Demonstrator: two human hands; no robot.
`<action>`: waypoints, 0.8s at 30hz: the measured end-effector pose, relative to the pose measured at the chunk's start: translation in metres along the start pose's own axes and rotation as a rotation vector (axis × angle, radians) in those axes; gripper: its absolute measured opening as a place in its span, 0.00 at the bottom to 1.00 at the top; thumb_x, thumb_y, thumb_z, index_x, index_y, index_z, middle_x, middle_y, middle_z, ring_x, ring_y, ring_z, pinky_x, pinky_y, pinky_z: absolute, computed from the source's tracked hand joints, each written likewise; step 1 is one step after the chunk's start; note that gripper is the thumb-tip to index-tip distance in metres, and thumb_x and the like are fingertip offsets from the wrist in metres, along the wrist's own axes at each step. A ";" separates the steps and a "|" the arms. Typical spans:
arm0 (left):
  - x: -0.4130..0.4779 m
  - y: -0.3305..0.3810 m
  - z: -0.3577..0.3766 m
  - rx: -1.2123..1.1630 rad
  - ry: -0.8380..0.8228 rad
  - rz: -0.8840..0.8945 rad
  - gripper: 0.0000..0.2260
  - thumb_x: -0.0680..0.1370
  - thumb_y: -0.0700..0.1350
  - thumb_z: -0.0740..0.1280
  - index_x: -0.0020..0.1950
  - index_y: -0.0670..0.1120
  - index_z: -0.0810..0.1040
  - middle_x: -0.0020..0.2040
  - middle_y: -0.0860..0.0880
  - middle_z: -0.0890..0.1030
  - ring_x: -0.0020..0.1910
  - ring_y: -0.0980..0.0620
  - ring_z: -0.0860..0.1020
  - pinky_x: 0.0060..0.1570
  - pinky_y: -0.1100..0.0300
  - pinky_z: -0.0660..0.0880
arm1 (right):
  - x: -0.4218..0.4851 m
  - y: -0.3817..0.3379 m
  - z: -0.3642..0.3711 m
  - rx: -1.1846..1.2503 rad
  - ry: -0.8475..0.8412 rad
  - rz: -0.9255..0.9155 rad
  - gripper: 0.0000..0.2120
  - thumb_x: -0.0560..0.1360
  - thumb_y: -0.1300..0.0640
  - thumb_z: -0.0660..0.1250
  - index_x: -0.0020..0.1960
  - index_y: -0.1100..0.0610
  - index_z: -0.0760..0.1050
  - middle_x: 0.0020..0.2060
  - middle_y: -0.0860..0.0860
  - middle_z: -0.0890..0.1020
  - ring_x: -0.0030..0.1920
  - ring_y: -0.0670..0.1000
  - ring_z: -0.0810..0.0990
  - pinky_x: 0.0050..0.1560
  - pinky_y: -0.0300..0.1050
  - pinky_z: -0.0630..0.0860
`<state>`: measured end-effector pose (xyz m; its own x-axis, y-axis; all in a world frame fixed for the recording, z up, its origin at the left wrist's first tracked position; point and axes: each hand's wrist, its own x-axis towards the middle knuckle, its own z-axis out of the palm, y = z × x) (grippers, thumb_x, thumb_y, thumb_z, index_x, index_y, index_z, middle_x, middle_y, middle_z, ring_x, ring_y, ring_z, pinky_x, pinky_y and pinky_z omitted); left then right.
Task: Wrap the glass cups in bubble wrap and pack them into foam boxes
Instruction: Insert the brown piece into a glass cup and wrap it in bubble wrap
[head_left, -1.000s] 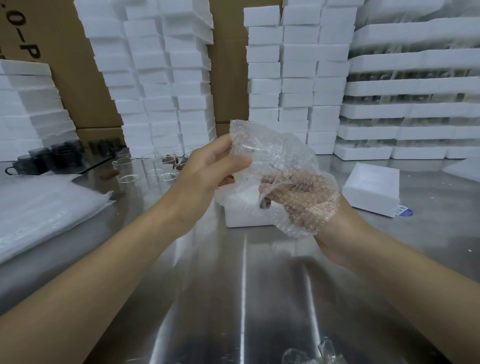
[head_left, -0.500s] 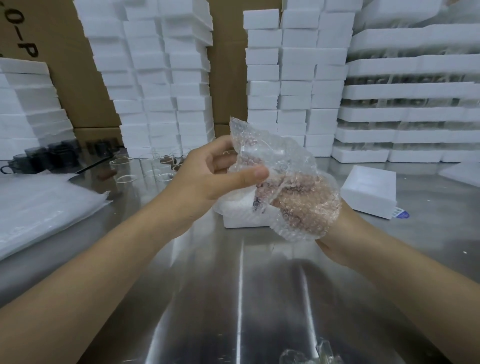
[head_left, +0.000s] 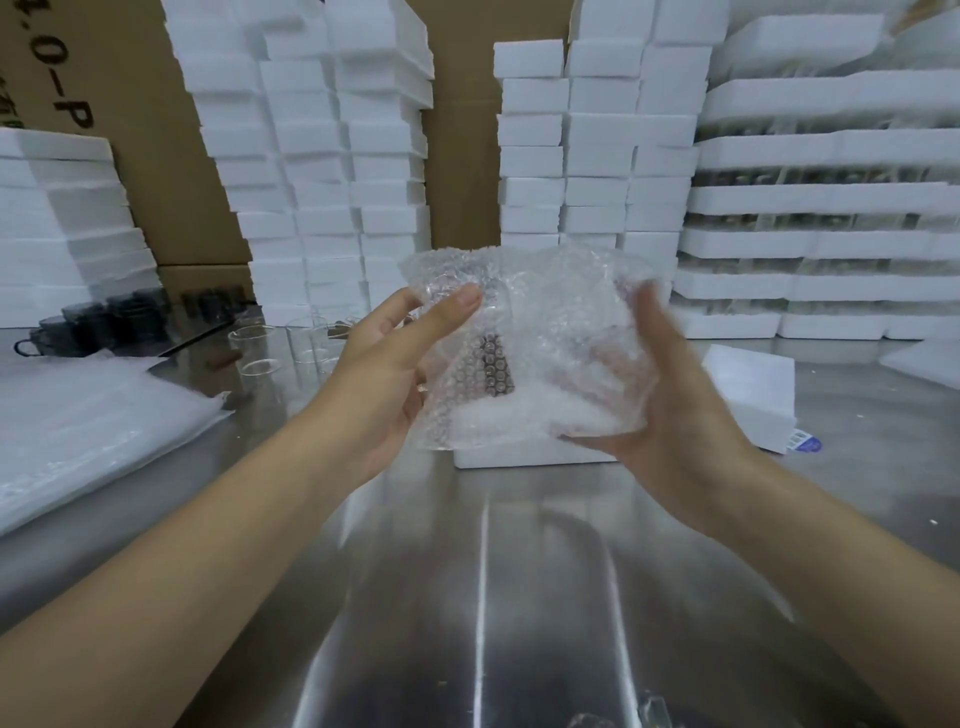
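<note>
Both grips are clenched on one piece of bubble wrap (head_left: 524, 353), held in the air between them above the surface (head_left: 467, 597). The left grip (head_left: 384, 384) pinches the wrap's upper corner, thumb on the near face. The right grip (head_left: 670, 415) cups the opposite side and underside, fingers curled round the edge.

The wrap is soft, light and slick, so it will likely crumple and slide rather than keep a shape. Taking it by the edges, as now, looks safest, and any glass inside would want support from beneath.

Whether a cup is already inside I cannot tell. The film is cloudy, a dark patch shows through near the left grip, and the right fingertips (head_left: 644, 301) are blurred.

Just below and beyond the grips lies a foam box (head_left: 519, 457), mostly hidden by the wrap. Clear glass cups (head_left: 254, 353) stand beyond the left grip, with a pile of wrap sheets (head_left: 78, 431) outward of it. A foam block (head_left: 748, 389) sits outward of the right grip. Farther off rise stacked foam boxes (head_left: 597, 156).
</note>
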<state>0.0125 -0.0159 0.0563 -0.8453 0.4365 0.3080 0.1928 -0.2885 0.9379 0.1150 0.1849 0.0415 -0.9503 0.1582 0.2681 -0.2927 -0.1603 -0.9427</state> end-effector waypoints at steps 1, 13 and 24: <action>-0.001 -0.001 0.000 0.007 -0.024 -0.003 0.15 0.72 0.59 0.81 0.58 0.62 0.87 0.61 0.59 0.87 0.63 0.56 0.83 0.68 0.55 0.75 | -0.001 0.005 0.003 -0.052 -0.040 -0.001 0.52 0.58 0.26 0.80 0.77 0.29 0.62 0.71 0.42 0.78 0.66 0.54 0.83 0.56 0.61 0.83; 0.001 -0.003 0.001 0.155 -0.068 -0.041 0.36 0.68 0.60 0.81 0.74 0.50 0.79 0.74 0.52 0.80 0.68 0.49 0.82 0.74 0.42 0.74 | 0.004 -0.001 -0.008 0.099 0.152 0.133 0.10 0.77 0.62 0.74 0.56 0.52 0.82 0.47 0.46 0.85 0.31 0.41 0.78 0.21 0.33 0.66; -0.002 -0.006 0.008 -0.019 -0.213 -0.133 0.30 0.76 0.53 0.76 0.76 0.47 0.76 0.68 0.43 0.84 0.68 0.37 0.82 0.68 0.32 0.75 | 0.007 0.001 -0.011 0.353 0.036 0.059 0.17 0.78 0.68 0.69 0.66 0.68 0.78 0.61 0.60 0.85 0.61 0.54 0.86 0.56 0.40 0.83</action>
<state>0.0171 -0.0088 0.0512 -0.7382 0.6409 0.2104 0.0757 -0.2312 0.9700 0.1090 0.1965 0.0408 -0.9642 0.1715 0.2020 -0.2617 -0.4962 -0.8278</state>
